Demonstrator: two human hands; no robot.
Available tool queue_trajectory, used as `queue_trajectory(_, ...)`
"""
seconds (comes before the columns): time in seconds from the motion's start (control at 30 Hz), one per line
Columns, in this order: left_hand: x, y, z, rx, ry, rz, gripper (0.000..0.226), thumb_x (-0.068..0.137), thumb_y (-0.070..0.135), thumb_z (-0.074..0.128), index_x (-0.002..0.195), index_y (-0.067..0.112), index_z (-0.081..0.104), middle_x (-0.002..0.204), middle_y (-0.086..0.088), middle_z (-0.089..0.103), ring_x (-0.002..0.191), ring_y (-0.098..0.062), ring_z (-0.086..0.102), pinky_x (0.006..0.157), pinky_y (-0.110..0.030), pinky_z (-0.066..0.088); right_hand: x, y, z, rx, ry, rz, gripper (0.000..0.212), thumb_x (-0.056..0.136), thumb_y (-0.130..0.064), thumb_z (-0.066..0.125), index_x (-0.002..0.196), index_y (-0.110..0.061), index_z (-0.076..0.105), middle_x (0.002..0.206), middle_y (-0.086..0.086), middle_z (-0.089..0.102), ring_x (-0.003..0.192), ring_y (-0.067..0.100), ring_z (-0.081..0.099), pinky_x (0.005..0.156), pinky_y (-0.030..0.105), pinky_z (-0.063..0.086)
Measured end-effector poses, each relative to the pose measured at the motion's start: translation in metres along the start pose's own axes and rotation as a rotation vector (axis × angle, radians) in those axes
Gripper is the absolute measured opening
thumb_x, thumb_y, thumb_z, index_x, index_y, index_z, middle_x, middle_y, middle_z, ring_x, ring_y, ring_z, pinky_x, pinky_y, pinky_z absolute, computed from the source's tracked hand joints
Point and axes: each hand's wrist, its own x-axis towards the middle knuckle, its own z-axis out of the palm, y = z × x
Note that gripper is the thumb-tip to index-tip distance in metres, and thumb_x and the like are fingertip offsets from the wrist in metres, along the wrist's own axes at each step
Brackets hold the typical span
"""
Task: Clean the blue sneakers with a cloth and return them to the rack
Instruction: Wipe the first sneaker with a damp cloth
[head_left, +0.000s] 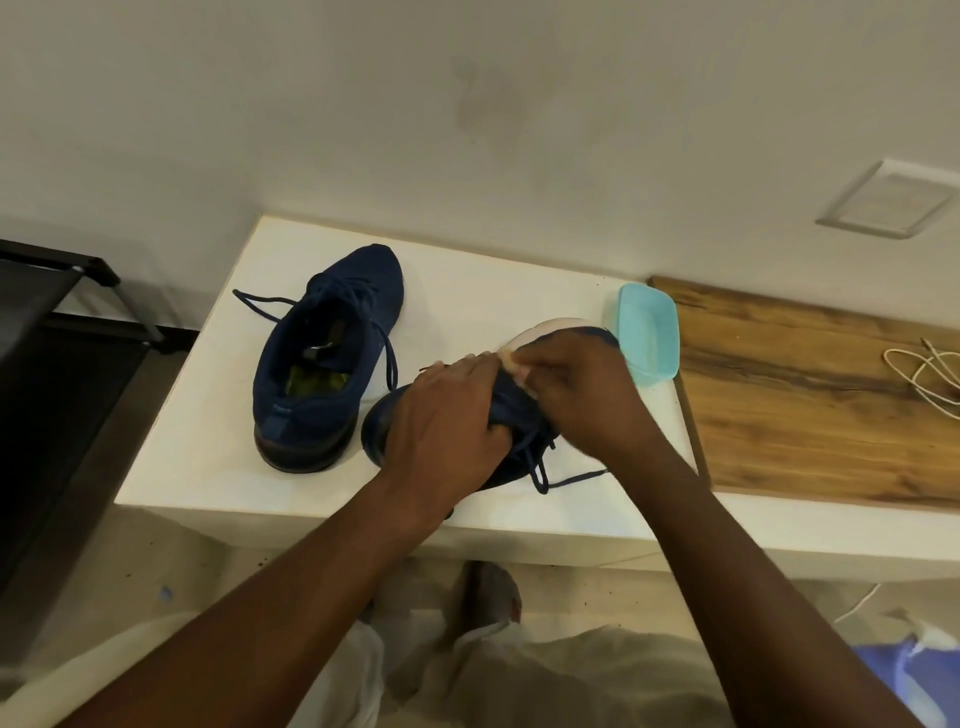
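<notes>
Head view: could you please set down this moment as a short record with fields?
surface: white table
free sneaker: upright on the table, untouched
held sneaker: tipped on its side, pale sole facing away
left hand: grips the held sneaker
right hand: pinches a small pale cloth against the held sneaker
tub: light blue, on the table by the held sneaker's toe
rack: dark, left of the table
board: wooden, right of the table, white cable on it

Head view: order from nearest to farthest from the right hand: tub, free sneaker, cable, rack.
1. Tub, just beyond the right hand.
2. Free sneaker, to its left.
3. Cable, far right.
4. Rack, far left.
</notes>
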Motion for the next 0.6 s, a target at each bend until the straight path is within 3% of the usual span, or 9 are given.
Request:
queue_trajectory(0.07, -0.001, 0.0, 0.001, -0.002, 0.007, -0.004, 0.031, 0.083, 0.024, 0.06, 0.113, 0.017, 0.059, 0.105, 0.0, 0.069, 0.093, -0.019, 0.06, 0.077, -0.024, 0.036, -0.008, -0.009, 0.002, -0.043, -0.123, -0.11, 0.02, 0.093, -0.007, 0.056, 0.094, -0.009, 0.076, 0.085, 0.004, 0.07, 0.077, 0.01, 0.058, 0.072, 0.026, 0.046)
queue_trajectory(0.27, -0.001, 0.005, -0.003, 0.054, -0.034, 0.012, 0.047, 0.088, 0.026, 0.056, 0.134, 0.018, 0.054, 0.124, 0.001, 0.065, 0.108, -0.021, 0.059, 0.096, -0.035, 0.046, 0.027, 0.039, -0.015, -0.203, 0.244, 0.164, 0.028, 0.093, -0.007, 0.056, 0.115, -0.014, 0.073, 0.109, 0.007, 0.071, 0.094, 0.022, 0.067, 0.08, 0.022, 0.045)
queue_trajectory(0.4, -0.001, 0.005, -0.001, 0.031, -0.003, 0.02, 0.033, 0.083, 0.022, 0.06, 0.115, 0.016, 0.062, 0.107, -0.001, 0.068, 0.092, -0.019, 0.06, 0.085, -0.027, 0.041, 0.013, 0.011, 0.014, -0.323, 0.012, -0.228, 0.019, 0.076, -0.004, 0.059, 0.074, -0.02, 0.069, 0.073, 0.0, 0.064, 0.07, 0.022, 0.059, 0.063, 0.039, 0.051)
queue_trajectory(0.47, -0.001, 0.005, -0.001, 0.032, -0.003, 0.019, 0.03, 0.082, 0.022, 0.06, 0.111, 0.015, 0.062, 0.104, -0.001, 0.068, 0.092, -0.019, 0.061, 0.084, -0.027, 0.04, 0.015, 0.011, 0.016, -0.412, -0.004, -0.305, 0.022, 0.077, -0.008, 0.06, 0.082, -0.025, 0.072, 0.083, -0.003, 0.067, 0.077, 0.023, 0.057, 0.063, 0.04, 0.05)
queue_trajectory(0.6, -0.003, 0.006, 0.0, 0.111, -0.065, 0.04, 0.053, 0.088, 0.03, 0.06, 0.138, 0.016, 0.051, 0.136, -0.003, 0.06, 0.122, -0.021, 0.056, 0.109, -0.036, 0.04, 0.034, 0.047, -0.011, -0.429, 0.228, 0.01, 0.037, 0.085, -0.003, 0.054, 0.107, -0.024, 0.075, 0.104, 0.0, 0.072, 0.097, 0.027, 0.061, 0.081, 0.043, 0.053)
